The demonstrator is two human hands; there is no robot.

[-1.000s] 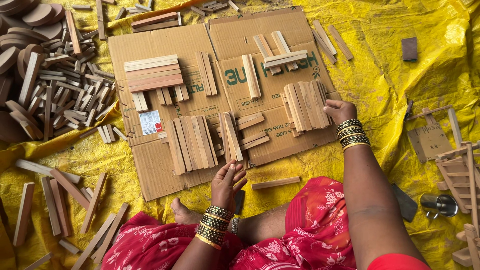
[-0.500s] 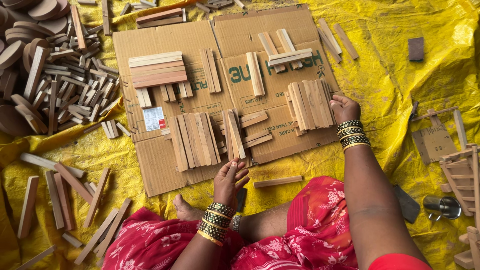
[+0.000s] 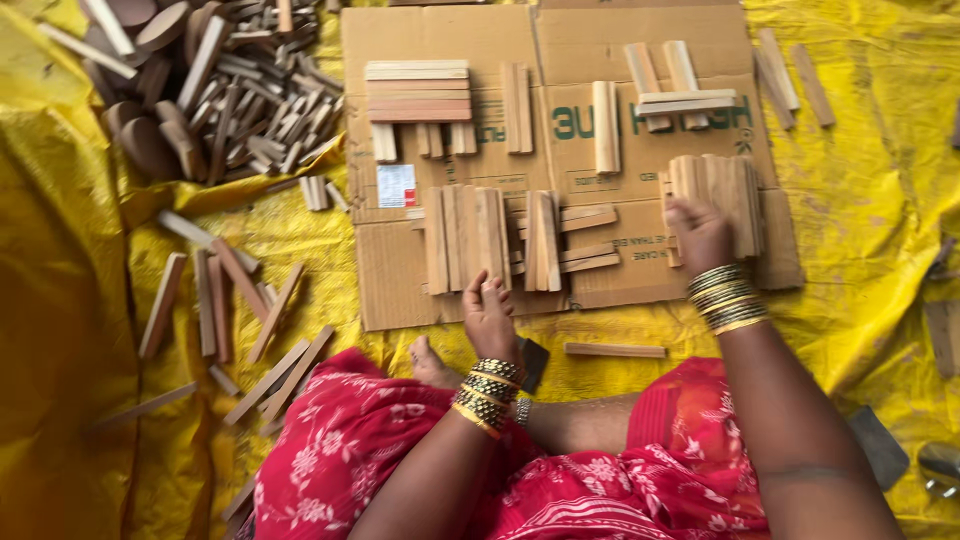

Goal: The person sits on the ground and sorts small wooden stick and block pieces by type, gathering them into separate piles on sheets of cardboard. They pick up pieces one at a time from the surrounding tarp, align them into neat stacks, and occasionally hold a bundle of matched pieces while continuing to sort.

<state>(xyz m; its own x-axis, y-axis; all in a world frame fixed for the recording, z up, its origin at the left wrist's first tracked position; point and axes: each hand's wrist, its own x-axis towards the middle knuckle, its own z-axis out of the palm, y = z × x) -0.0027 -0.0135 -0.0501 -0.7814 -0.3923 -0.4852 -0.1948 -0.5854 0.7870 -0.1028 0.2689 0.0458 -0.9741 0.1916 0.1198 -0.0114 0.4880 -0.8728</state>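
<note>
Wooden slats point(image 3: 715, 195) stand bundled on flattened cardboard point(image 3: 400, 270); right hand point(image 3: 698, 235) fingers grip them, left hand point(image 3: 489, 318) fingers rest loosely spread.

A crinkled yellow plastic sheet point(image 3: 860, 230) is covering the floor, bearing a flattened brown cardboard sheet point(image 3: 400, 280), a heap of dark wooden offcuts point(image 3: 215, 85) and scattered thin wooden slats point(image 3: 225, 300)

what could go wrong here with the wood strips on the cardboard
The right hand presses on a row of strips standing on edge; a nudge might topple them like dominoes. The left hand touches the flat group of slats near the cardboard sheet's front edge, so a pull could slide some off onto the yellow tarp. The dark block beside the wrist could get knocked.
</note>
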